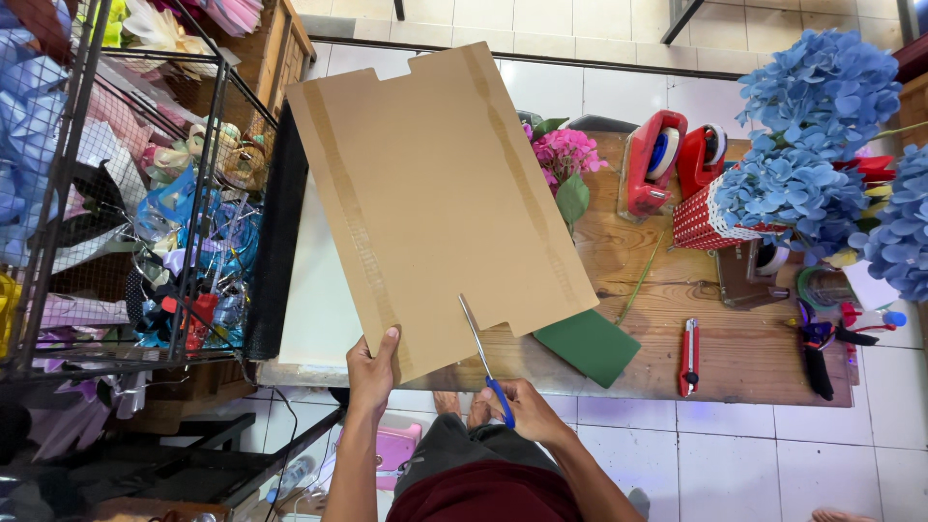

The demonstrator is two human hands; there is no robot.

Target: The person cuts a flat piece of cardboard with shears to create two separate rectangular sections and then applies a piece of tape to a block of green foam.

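A large flat sheet of brown cardboard [435, 193] with tape strips lies tilted over a wooden table [744, 358]. My left hand [372, 372] grips its near edge, thumb on top. My right hand [517, 406] holds blue-handled scissors [483, 358], the blades pointing up and touching the cardboard's near edge beside a notch. A green foam block [590, 346] lies just right of the scissors, partly under the cardboard.
Pink flowers [565, 153], two red tape dispensers [657, 159], a red dotted basket with blue hydrangeas [812, 145], a red box cutter [688, 356] and black-handled pliers [817, 353] sit on the table. A wire rack [126, 222] of ribbons and wrapping stands left.
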